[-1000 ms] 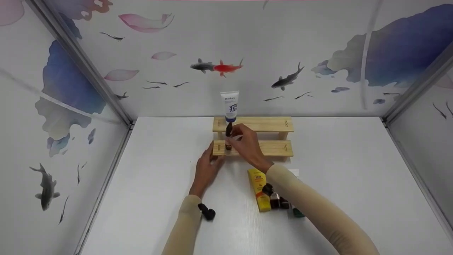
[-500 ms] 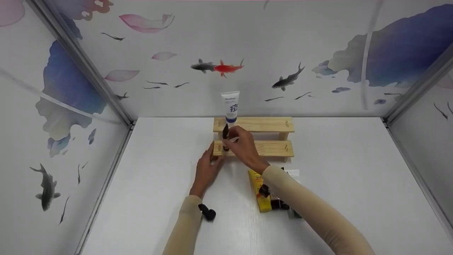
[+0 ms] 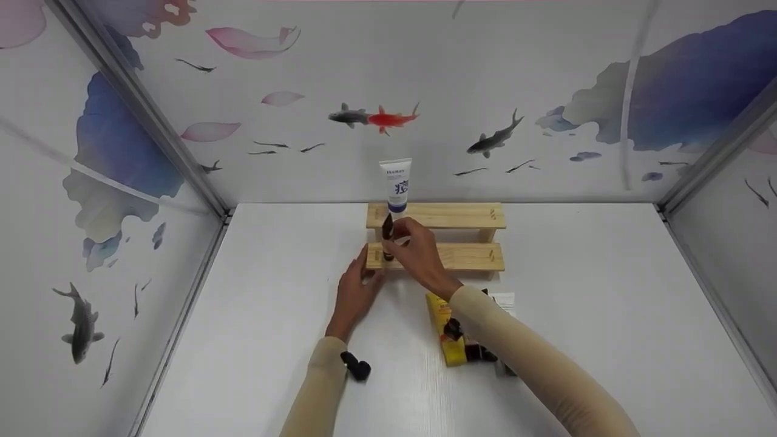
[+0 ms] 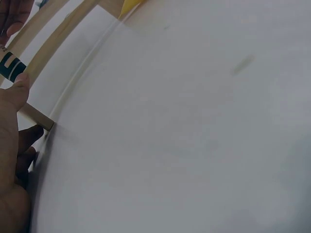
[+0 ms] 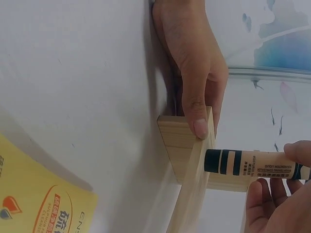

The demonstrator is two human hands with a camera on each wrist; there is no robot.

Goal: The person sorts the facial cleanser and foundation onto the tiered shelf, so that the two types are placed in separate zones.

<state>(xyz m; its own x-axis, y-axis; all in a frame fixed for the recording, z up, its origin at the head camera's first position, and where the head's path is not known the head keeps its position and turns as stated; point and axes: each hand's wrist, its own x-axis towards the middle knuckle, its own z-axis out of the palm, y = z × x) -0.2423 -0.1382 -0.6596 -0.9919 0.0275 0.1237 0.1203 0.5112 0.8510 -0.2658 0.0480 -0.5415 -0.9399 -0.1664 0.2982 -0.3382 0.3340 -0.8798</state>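
My right hand [image 3: 419, 252] pinches a slim beige-and-black foundation tube [image 5: 267, 165] between thumb and fingers. The tube stands upright, its black cap end down at the left end of the lower plank of a two-step wooden rack [image 3: 467, 256]. Around that same end of the plank, my left hand [image 3: 357, 291] holds the rack, thumb on the front edge and fingers by the side support, as the right wrist view shows. On the upper step just behind, a white tube with a blue cap [image 3: 397, 185] stands at the left.
In front of the rack's right half lie a yellow tube [image 3: 446, 340], a white-ended tube [image 3: 504, 300] and dark-capped items [image 3: 479, 353], partly hidden under the right forearm. A printed wall [image 3: 291, 170] rises behind the rack.
My right hand has shifted the foundation tube slightly left along the lower plank, then stayed there. The left hand keeps its hold on the rack.
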